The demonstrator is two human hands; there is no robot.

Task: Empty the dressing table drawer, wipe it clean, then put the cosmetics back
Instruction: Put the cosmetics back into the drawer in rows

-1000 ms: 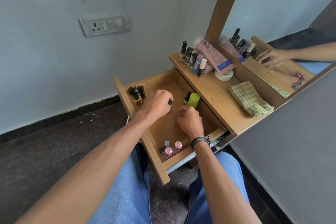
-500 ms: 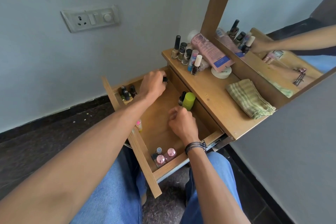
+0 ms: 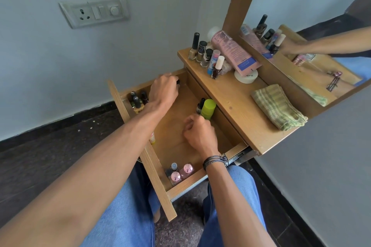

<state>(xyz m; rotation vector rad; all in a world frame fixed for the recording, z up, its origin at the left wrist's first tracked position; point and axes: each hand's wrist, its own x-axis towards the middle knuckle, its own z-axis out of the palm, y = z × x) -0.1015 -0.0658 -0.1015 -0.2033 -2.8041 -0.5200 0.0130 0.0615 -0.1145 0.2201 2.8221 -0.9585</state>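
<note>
Abutting pale wall (image 3: 150, 42), seemingly laminate tabletop (image 3: 239, 102).

Bare drawer floor (image 3: 172, 142) between dark bottles (image 3: 136, 99), pink bottles (image 3: 181, 172) and green bottle (image 3: 208, 108)

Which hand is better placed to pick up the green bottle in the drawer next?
Right. The right hand sits just beside the green bottle, its curled fingers almost touching it. The left hand is busy at the far corner of the drawer, gripping a small dark-capped bottle, and is farther away.
</note>
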